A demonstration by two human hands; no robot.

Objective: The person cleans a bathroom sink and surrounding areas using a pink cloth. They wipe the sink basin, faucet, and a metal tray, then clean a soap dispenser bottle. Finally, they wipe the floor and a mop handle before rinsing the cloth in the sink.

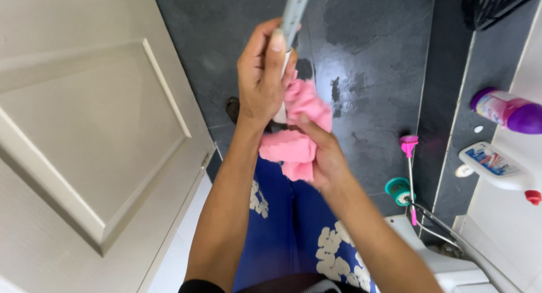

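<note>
Honestly, the floor (372,61) worried me most: dark glossy tiles with wet patches, so a slip looked likely if the person shifted weight while wiping. Their left hand (261,78) was clenched round a thin grey metal-looking bar (294,11), held up in front of them, and the right hand (324,157) pinched a soft, crumpled pink cloth (299,129) against the bar's lower end. With a loose grip that smooth bar could've slid down. Off to the side sat a purple plastic bottle (508,109) and a white one with a red cap (497,167), easy to knock over.
</note>
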